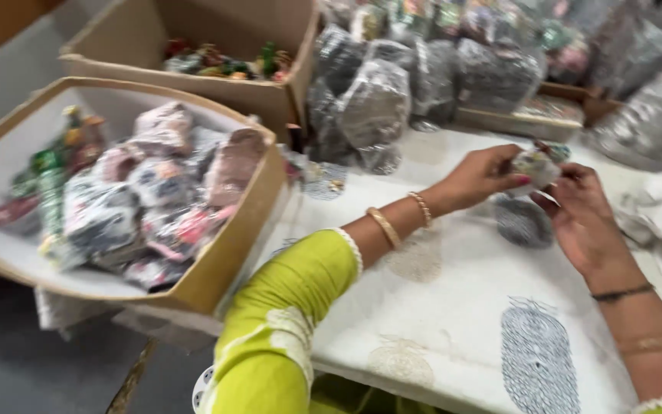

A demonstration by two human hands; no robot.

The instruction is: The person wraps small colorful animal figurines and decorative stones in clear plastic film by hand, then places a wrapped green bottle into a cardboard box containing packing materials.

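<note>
The near cardboard box at the left already holds a heap of wrapped, bagged pieces, and more plastic-wrapped bundles sit piled at the back of the table, so the packing looks partly done with plenty left. Both forearms reach forward over the printed cloth; the left hand and right hand meet above it, fingers closed around one small wrapped item held between them
</note>
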